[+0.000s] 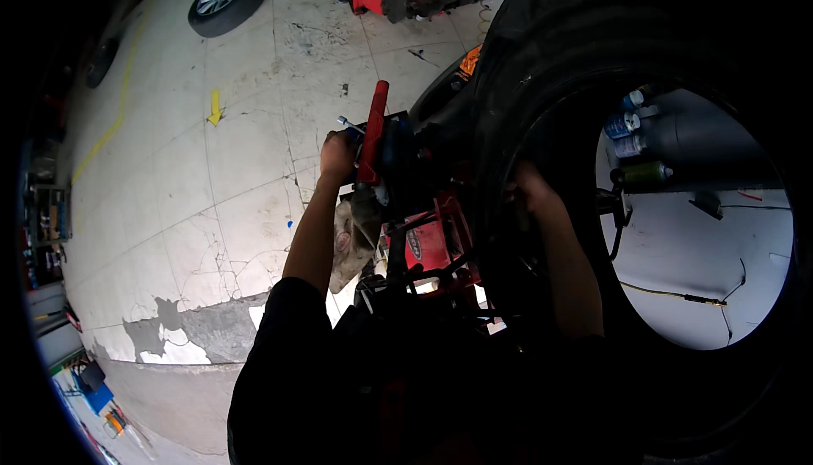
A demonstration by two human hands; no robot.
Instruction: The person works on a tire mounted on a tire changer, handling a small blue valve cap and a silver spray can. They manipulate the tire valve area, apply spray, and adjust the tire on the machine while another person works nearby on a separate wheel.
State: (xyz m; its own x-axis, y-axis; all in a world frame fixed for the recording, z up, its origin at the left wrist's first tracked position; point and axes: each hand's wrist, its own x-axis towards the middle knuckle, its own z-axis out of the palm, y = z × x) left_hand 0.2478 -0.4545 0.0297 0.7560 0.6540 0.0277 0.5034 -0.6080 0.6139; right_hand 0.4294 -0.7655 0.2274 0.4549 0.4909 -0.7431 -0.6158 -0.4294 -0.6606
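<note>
The person's left hand is curled, left of and above centre, its bare forearm slanting upward; the right hand, partly shadowed, bends right of centre.

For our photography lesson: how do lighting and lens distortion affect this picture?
Head view: the floor is bright, the large tire sunk in near-black shadow, the right hand dim; head view again: fisheye distortion bows the floor at left, with corners black.
</note>
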